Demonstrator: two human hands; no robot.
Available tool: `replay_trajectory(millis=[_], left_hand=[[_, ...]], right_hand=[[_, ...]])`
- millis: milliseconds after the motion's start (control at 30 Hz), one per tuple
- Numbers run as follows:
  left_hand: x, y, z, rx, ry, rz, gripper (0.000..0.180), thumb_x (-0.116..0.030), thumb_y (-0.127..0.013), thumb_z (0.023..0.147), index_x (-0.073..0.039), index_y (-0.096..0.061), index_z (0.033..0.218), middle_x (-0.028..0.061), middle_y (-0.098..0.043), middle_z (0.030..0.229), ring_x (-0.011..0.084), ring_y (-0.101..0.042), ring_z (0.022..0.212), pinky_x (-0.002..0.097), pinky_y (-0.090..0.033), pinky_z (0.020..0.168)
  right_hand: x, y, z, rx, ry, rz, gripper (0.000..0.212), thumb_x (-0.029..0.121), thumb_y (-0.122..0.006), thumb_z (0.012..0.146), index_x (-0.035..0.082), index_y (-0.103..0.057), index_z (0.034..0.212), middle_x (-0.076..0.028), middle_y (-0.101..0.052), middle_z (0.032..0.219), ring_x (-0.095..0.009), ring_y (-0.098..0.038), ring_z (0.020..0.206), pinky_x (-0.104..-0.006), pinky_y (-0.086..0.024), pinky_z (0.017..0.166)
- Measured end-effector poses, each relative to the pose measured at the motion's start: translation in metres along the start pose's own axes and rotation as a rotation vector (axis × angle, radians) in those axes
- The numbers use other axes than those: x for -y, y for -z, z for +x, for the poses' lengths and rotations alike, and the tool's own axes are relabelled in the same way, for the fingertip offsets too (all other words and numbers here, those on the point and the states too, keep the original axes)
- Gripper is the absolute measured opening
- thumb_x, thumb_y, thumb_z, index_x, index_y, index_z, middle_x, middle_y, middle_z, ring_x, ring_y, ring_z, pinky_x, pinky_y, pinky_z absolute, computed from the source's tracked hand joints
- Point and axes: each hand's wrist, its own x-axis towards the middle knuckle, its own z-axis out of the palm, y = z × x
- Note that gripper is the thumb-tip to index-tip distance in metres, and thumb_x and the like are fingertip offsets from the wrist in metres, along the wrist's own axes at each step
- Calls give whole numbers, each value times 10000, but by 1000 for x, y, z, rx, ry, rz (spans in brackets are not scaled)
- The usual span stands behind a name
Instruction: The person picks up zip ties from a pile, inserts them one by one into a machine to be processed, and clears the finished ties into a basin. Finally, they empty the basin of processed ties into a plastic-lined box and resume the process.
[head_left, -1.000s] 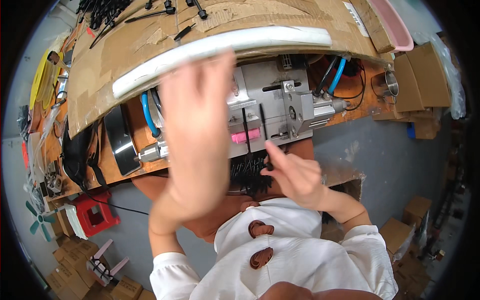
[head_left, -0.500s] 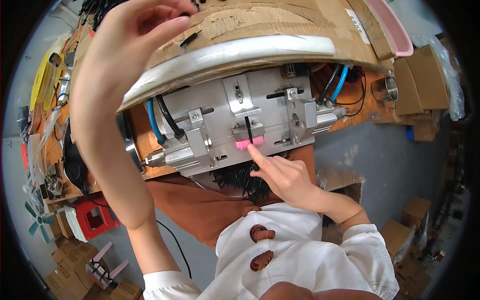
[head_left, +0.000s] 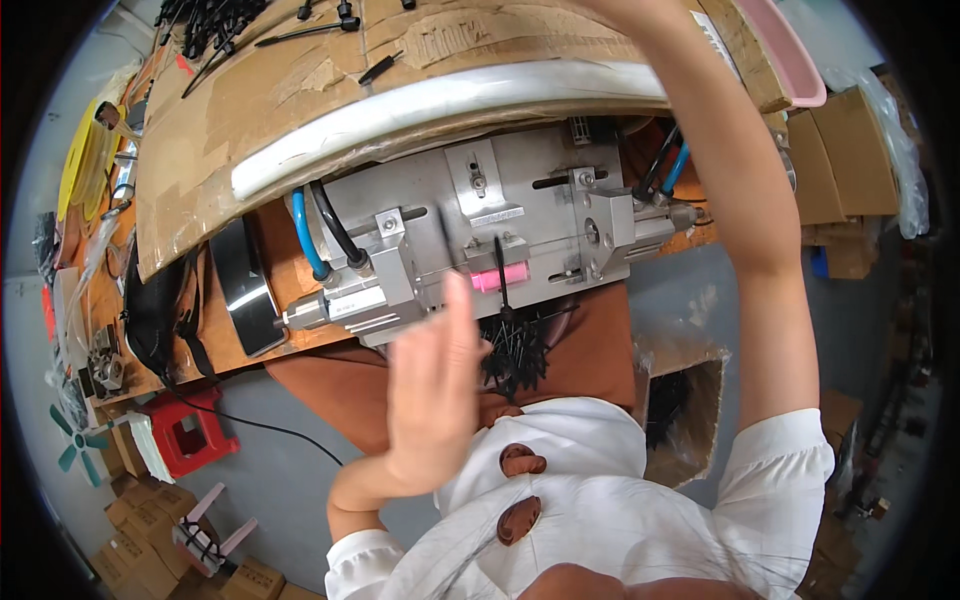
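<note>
Cardboard (head_left: 225, 130) partly behind right forearm (head_left: 745, 200), right hand unseen; left hand (head_left: 430, 400) grips black rod (head_left: 445, 232).

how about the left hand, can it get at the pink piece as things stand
Probably yes: the left hand, though blurred, is close by on the pink piece's left, and nothing visible blocks that side. A thin black rod crosses the middle, covering part of it.

Fixture (head_left: 545, 222) on table (head_left: 272, 232), cardboard (head_left: 225, 160) behind, stool (head_left: 163, 425) left
</note>
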Motion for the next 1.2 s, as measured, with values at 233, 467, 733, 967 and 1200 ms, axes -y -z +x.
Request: replay_trajectory(millis=[233, 467, 733, 967, 1200], left_hand=[[-16, -55, -13, 107, -20, 199, 674, 62, -583, 675, 119, -419, 1326, 98, -502, 923, 210, -485, 786, 301, -468, 715], [-16, -53, -11, 188, -5, 250, 710, 47, -592, 689, 127, -363, 1356, 103, -494, 952, 223, -491, 817, 287, -465, 750], [51, 17, 139, -262, 35, 256, 262, -108, -633, 856, 9, -573, 1082, 136, -591, 938, 277, -551, 801, 358, -461, 757], [143, 16, 217, -193, -1, 316, 311, -254, -705, 835, 2, -602, 979, 152, -652, 851, 274, -617, 706, 348, -490, 672], [86, 60, 149, -86, 223, -3, 158, -92, -640, 866, 17, -600, 974, 77, -617, 864, 153, -568, 744, 271, -469, 710]], right_hand=[[16, 50, -96, -172, -121, 838, 225, 127, -578, 883, -43, -633, 1019, -105, -662, 835, -127, -625, 730, -217, -480, 556], [40, 5, -195, -343, -97, 614, 271, -72, -647, 785, -29, -587, 1046, -147, -679, 914, -137, -628, 755, -205, -490, 563], [82, -76, -270, -157, -83, 309, 657, 11, -743, 676, -42, -517, 1291, -25, -501, 604, -130, -472, 482, -299, -403, 436], [92, -94, -254, -95, -80, 316, 634, 57, -766, 696, -8, -539, 1284, -29, -487, 566, -146, -485, 475, -296, -378, 431], [57, -29, -200, -50, 170, 113, 493, 194, -676, 780, 55, -573, 1242, -3, -542, 685, -121, -547, 517, -286, -386, 393]])
